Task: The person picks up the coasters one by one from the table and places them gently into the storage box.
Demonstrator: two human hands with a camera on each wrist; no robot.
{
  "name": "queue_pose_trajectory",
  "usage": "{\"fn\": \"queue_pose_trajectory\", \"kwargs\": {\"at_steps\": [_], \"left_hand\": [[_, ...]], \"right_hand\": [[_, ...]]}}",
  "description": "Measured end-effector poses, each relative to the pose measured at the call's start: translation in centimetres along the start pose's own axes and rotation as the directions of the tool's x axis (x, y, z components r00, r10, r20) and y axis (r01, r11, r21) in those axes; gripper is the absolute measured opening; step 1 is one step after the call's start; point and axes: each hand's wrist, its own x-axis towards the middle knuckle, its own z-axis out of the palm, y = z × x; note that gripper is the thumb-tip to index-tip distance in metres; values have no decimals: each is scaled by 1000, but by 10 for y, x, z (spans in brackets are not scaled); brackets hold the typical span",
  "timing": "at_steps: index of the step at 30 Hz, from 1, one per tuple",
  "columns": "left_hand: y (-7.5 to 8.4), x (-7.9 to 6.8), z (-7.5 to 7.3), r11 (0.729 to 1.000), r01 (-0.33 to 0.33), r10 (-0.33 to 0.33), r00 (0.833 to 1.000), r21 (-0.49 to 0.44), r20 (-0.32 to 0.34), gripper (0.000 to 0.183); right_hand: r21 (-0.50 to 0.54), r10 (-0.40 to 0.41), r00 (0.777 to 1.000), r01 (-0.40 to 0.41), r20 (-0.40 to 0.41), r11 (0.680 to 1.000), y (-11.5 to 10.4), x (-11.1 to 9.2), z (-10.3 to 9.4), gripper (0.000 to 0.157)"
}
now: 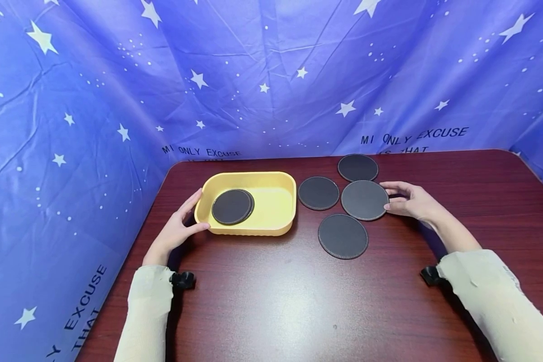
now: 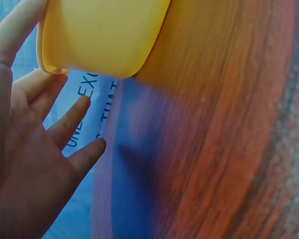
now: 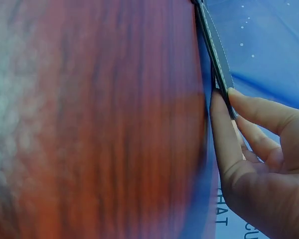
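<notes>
A yellow plastic tray (image 1: 276,227) stands left of the middle of the table, with a short stack of round black coasters (image 1: 232,206) in its left half. Spread around the tray's left end, my left hand (image 1: 176,229) holds it between thumb and fingers; the other fingers hang free in the left wrist view. My right hand (image 1: 409,202) pinches a round black coaster (image 1: 364,200) by its right edge. In the right wrist view this coaster (image 3: 218,55) is seen edge-on, tilted, with thumb and a finger on opposite faces.
Three more black coasters lie near the held one: a back coaster (image 1: 358,167), a left coaster (image 1: 319,193) beside the tray, and a front coaster (image 1: 343,236). The dark red wooden table (image 1: 253,291) meets a blue star-patterned cloth (image 1: 262,110) behind and left.
</notes>
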Motion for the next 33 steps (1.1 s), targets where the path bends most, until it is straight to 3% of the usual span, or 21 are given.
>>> {"fn": "queue_pose_trajectory", "kwargs": {"at_steps": [4, 19, 33], "left_hand": [[0, 0, 0, 1000, -1, 1, 1000, 0, -2, 87], [-1, 1, 0, 1000, 11, -11, 1000, 0, -5, 87], [-1, 1, 0, 1000, 18, -18, 1000, 2, -4, 88]], "right_hand": [[126, 23, 1000, -25, 16, 992, 0, -1, 0, 49], [348, 34, 999, -28, -10, 937, -9, 1, 6, 48], [407, 15, 999, -1, -31, 914, -23, 5, 21, 48]]}}
